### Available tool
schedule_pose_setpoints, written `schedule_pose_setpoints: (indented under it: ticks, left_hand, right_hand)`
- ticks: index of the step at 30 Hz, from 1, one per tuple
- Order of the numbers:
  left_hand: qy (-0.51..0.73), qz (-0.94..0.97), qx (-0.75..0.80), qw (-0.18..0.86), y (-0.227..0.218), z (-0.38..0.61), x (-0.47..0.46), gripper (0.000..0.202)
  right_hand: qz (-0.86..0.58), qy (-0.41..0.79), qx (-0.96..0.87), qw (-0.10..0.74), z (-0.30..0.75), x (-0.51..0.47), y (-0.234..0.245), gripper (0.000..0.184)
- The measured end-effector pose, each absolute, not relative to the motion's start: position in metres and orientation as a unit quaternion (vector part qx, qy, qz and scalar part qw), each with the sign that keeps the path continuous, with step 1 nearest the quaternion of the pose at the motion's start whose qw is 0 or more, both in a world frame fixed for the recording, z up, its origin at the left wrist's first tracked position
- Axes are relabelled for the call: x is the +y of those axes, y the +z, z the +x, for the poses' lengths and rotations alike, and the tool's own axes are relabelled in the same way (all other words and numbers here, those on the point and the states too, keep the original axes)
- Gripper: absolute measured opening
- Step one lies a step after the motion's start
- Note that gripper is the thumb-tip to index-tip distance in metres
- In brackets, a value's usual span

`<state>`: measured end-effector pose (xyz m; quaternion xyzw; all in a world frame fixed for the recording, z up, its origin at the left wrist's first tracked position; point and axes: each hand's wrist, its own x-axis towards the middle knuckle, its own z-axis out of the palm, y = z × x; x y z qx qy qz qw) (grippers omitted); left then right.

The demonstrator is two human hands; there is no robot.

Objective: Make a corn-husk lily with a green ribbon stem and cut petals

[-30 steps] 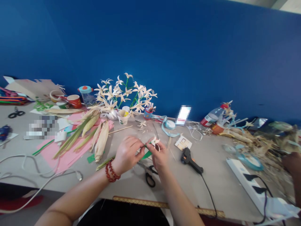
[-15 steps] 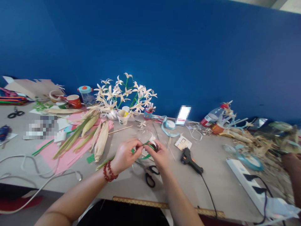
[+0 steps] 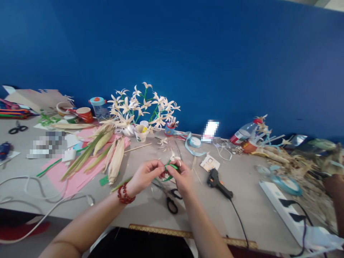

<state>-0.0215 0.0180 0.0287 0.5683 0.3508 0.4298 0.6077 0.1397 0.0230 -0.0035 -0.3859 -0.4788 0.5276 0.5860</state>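
Note:
Above the middle of the table, my left hand (image 3: 145,176) and my right hand (image 3: 183,177) meet at the fingertips. Each pinches part of a small flower with white petals (image 3: 173,156) and a green-wrapped stem. A loose green strip (image 3: 168,178) loops below the fingers; my fingers partly hide the stem and where the strip joins it. Under my hands lies a pair of black-handled scissors (image 3: 172,205). To the right rests a black glue gun (image 3: 219,184) with its cord trailing to the table's front edge. A red bead bracelet (image 3: 124,193) circles my left wrist.
White flowers on green stems (image 3: 145,104) stand behind my hands. Corn husks (image 3: 116,161) lie on pink paper (image 3: 60,175) at left. A blue ribbon roll (image 3: 194,142), power strip (image 3: 279,208) and bottle (image 3: 243,132) are to the right. Another person's hand (image 3: 333,186) is at the far right.
My fingertips have shifted a little around the green stem and strip. The flower has tipped slightly to the left and stands more upright. Everything on the table stays put.

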Motion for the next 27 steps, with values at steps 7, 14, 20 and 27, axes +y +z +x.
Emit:
schedule_pose_setpoints:
  ticks: [7, 14, 20, 27]
  left_hand:
    - [0.43, 0.523, 0.338, 0.654, 0.022, -0.021, 0.02, 0.027]
    - [0.479, 0.581, 0.385, 0.533, 0.02, -0.019, 0.018, 0.026]
    - [0.453, 0.589, 0.358, 0.565, 0.025, -0.02, 0.02, 0.025]
    - [0.449, 0.535, 0.323, 0.639, 0.026, -0.021, 0.02, 0.025]
  right_hand:
    - [-0.409, 0.485, -0.532, 0.561, 0.145, 0.025, -0.001, 0.017]
    - [-0.433, 0.43, -0.572, 0.548, 0.142, 0.023, 0.009, 0.019]
    - [-0.435, 0.477, -0.533, 0.547, 0.14, 0.022, 0.008, 0.018]
    - [-0.41, 0.52, -0.508, 0.551, 0.14, 0.023, 0.004, 0.017]
